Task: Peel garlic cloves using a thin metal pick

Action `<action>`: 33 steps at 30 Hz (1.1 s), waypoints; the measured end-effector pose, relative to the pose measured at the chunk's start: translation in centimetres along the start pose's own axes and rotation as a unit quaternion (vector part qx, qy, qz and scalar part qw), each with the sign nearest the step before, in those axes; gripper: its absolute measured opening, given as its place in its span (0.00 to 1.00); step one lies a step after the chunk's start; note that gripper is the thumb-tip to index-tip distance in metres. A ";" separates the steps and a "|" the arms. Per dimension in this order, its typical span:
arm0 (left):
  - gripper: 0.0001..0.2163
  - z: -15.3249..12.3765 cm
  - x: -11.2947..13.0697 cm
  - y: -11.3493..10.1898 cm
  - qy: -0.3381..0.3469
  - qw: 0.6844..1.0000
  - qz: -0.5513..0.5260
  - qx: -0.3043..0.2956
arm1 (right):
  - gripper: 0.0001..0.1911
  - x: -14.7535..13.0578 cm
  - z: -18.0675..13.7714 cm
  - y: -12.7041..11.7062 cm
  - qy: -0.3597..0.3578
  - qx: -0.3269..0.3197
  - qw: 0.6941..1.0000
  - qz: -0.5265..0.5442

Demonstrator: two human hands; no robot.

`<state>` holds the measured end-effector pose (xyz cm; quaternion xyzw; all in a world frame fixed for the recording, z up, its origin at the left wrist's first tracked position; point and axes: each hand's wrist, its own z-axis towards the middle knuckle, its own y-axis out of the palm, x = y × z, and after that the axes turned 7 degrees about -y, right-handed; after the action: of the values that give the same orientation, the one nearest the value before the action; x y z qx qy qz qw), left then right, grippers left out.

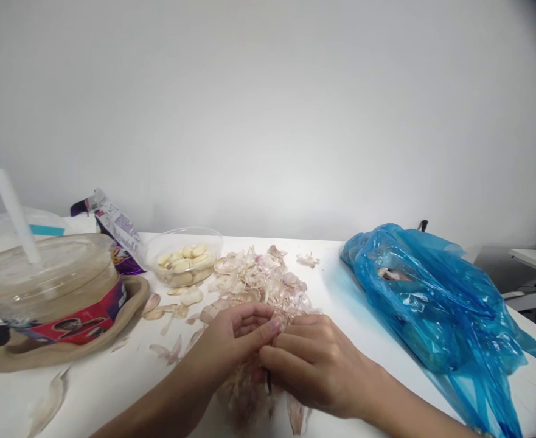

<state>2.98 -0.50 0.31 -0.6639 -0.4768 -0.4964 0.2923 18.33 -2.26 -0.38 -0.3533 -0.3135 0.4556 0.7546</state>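
Note:
My left hand and my right hand meet low in the middle of the view, fingertips close together. The left thumb and fingers are pinched; whatever lies between them is hidden. My right hand is curled, and a thin, dark, blade-like thing pokes out below its fingers; its kind is unclear. Just beyond the hands spreads a heap of papery garlic skins, with more blurred beneath them. Left of the heap, a clear plastic bowl contains several peeled garlic cloves.
At left, a lidded drink cup with a white straw stands in a cardboard holder. A purple snack bag leans behind it. A crumpled blue plastic bag covers the right side of the white table, against a plain wall.

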 end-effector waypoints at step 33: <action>0.10 -0.4 0.6 -0.1 0.009 0.998 -0.060 -0.018 | 0.04 -0.4 0.4 -0.5 -0.013 0.160 0.987 0.019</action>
<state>2.74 -0.56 0.97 -0.6352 -0.5040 -0.5272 0.2540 18.12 -2.67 0.15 -0.2277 -0.2394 0.5191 0.7883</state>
